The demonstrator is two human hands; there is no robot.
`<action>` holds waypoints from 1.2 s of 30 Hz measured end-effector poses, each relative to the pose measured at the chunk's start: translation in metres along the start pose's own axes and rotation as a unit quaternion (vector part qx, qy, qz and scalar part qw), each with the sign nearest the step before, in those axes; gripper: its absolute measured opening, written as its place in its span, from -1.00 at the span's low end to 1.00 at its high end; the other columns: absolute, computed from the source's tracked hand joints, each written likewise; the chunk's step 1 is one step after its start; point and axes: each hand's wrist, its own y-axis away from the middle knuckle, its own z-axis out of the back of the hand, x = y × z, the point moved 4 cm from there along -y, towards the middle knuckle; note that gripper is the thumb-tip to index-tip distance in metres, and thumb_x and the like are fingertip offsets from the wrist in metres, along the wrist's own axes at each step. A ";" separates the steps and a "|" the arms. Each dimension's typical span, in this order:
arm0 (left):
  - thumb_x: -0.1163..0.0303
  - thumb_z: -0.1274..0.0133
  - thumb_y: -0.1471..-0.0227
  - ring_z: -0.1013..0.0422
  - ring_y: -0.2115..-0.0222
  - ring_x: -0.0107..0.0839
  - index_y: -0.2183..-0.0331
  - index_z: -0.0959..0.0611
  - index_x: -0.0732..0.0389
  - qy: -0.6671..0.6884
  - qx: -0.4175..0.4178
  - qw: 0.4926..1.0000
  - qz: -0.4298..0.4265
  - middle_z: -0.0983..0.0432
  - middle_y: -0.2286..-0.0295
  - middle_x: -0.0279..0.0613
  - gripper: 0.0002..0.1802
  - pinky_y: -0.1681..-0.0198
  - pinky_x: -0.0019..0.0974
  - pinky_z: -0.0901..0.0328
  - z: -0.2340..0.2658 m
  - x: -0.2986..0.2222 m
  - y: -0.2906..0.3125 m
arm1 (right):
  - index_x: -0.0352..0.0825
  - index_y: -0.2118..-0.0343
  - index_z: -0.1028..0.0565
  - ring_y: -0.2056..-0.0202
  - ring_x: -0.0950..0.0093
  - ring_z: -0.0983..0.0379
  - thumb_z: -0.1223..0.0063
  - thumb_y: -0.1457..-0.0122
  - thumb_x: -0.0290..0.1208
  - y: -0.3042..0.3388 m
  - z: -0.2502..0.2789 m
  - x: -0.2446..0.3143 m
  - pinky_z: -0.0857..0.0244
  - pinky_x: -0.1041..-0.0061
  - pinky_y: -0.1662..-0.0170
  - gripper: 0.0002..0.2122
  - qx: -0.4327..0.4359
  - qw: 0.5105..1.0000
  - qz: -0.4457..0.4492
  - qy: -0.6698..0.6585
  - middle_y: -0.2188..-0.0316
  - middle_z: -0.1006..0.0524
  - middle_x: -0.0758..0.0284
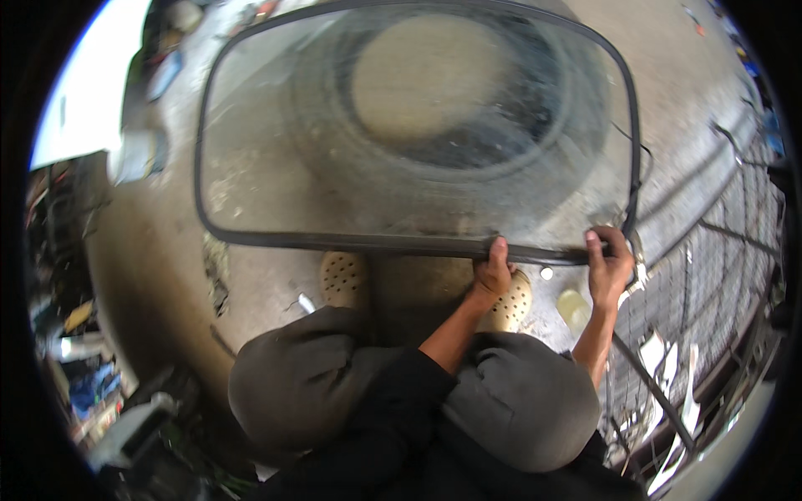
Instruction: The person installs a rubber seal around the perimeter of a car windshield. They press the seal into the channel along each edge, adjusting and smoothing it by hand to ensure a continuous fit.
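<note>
A large pane of window glass [251, 159] with rounded corners lies in front of me, its rim wrapped in a black rubber seal [359, 243]. Under the pane a tire [322, 92] shows through the glass, and the pane appears to rest on it. My left hand [494, 271] grips the near edge right of the middle, thumb on top of the seal. Close to the near right corner, my right hand [611, 263] is closed on the same seal, thumb and fingers pressing it. The fingers beneath the edge are partly hidden.
At the right stands a metal grille [710, 275] with bars and pale strips beside it. A white bucket [138, 157] is at the far left, with clutter [92, 384] below. Yellowish liquid or a small container [573, 309] sits by my right shoe [511, 302].
</note>
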 end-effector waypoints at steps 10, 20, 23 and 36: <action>-0.09 0.19 -0.09 -0.27 0.63 -0.49 0.53 -0.43 0.19 0.035 -0.029 0.995 -0.093 -0.36 0.61 -0.26 -0.49 0.60 -0.36 -0.19 0.030 -0.032 0.007 | -0.45 0.47 -0.46 0.41 0.36 -0.35 -0.09 -0.02 -0.56 0.018 0.000 -0.001 -0.21 0.42 0.24 -0.93 -0.021 0.990 0.132 -0.054 0.47 -0.48 0.24; 0.07 0.07 -0.08 -0.22 0.75 -0.55 0.56 -0.39 0.14 0.064 -0.049 0.989 -0.125 -0.26 0.71 -0.39 -0.63 0.72 -0.43 -0.13 0.036 -0.052 0.017 | -0.51 0.36 -0.46 0.41 0.43 -0.35 -0.01 -0.15 -0.48 -0.003 0.001 -0.014 -0.24 0.51 0.26 -0.85 -0.096 0.988 0.110 -0.048 0.47 -0.47 0.24; 0.09 0.08 -0.09 -0.23 0.74 -0.53 0.58 -0.40 0.16 0.023 -0.099 0.981 -0.162 -0.29 0.69 -0.36 -0.63 0.68 -0.41 -0.15 0.064 -0.082 0.009 | -0.50 0.34 -0.47 0.39 0.45 -0.36 -0.01 -0.15 -0.45 -0.009 -0.004 -0.017 -0.25 0.52 0.25 -0.83 -0.093 0.988 0.105 -0.067 0.45 -0.49 0.25; -0.04 0.20 -0.15 -0.30 0.64 -0.47 0.52 -0.47 0.15 0.067 -0.164 0.964 -0.199 -0.39 0.64 -0.28 -0.53 0.56 -0.38 -0.21 0.125 -0.120 0.000 | -0.50 0.26 -0.48 0.39 0.51 -0.39 -0.02 -0.17 -0.36 -0.007 -0.010 -0.028 -0.28 0.57 0.27 -0.75 -0.096 0.987 0.024 -0.124 0.43 -0.51 0.23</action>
